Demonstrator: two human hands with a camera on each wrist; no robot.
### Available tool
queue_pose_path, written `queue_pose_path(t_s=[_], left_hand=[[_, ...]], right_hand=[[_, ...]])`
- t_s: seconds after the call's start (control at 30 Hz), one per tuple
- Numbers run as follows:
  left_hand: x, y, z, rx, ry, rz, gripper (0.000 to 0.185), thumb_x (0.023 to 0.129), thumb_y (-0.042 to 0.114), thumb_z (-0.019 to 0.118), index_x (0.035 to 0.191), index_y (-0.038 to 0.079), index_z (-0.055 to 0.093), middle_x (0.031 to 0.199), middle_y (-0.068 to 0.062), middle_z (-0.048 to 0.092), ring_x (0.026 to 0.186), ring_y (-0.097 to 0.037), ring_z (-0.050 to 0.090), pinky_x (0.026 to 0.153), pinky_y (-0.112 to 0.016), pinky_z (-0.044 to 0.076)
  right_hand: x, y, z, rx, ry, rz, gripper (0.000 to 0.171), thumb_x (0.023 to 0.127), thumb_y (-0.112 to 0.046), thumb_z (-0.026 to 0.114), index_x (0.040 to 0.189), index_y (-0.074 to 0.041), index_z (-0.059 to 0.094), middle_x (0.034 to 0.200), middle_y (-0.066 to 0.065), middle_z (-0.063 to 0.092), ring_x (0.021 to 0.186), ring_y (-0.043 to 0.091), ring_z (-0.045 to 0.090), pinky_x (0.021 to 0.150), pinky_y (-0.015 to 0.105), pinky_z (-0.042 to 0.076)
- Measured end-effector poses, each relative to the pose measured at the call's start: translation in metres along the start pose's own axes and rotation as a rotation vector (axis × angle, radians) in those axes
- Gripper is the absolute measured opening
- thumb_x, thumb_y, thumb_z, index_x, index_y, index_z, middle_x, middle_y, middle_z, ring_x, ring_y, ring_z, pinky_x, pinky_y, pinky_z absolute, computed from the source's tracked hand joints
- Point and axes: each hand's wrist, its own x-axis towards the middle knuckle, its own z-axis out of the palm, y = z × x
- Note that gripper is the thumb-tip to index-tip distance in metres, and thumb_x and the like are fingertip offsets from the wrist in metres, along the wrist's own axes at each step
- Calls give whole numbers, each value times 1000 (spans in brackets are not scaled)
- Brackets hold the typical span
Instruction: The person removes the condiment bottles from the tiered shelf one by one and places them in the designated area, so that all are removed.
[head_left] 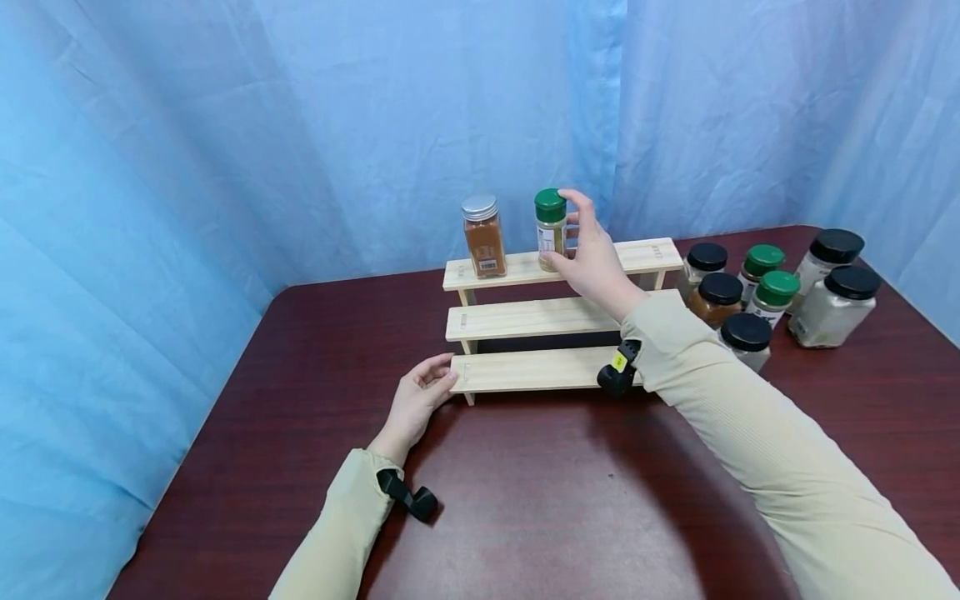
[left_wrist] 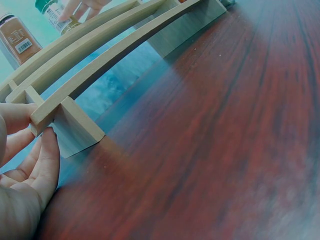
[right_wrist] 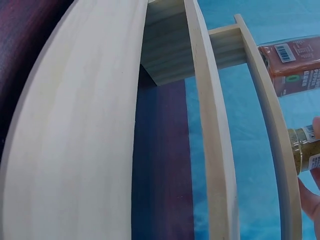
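- Green-capped glass spice jar with yellowish powder: upright on the top step of the pale wooden three-step rack, just beside the silver-capped glass jar of orange-brown spice.
- Right hand: curled round the green-capped jar, one fingertip up at the cap, thumb low on the glass; grip not yet let go.
- Left hand: fingers loosely bent, fingertips touching the left end of the rack's lowest step and steadying it; holding nothing.
- Step in hand, by judgement: setting the jar down on the top step, base apparently already on the wood.
- Next move, by judgement: calls for loosening the fingers without tipping the jar, then drawing the hand back clear of the silver-capped neighbour.
- Waiting cluster at the right of the dark red-brown wooden bench: black-capped jars and green-capped jars, close together, just beside the rack's right end.
- Middle and lowest steps: bare wood in all three views.
- Blue cloth backdrop behind everything.
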Motion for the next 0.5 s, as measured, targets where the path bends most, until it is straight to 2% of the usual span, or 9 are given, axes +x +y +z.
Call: queue_pose_path(t_s=[0.5], left_hand=[[0, 0, 0, 4, 4, -3, 40, 91, -1, 59, 130, -6, 51, 86, 4, 54, 68, 0, 53, 62, -14, 47]], right_hand=[[-13, -1, -2, -10, 22, -72, 81, 86, -7, 68, 145, -21, 14, 126, 21, 47, 113, 36, 52, 86, 53, 47]])
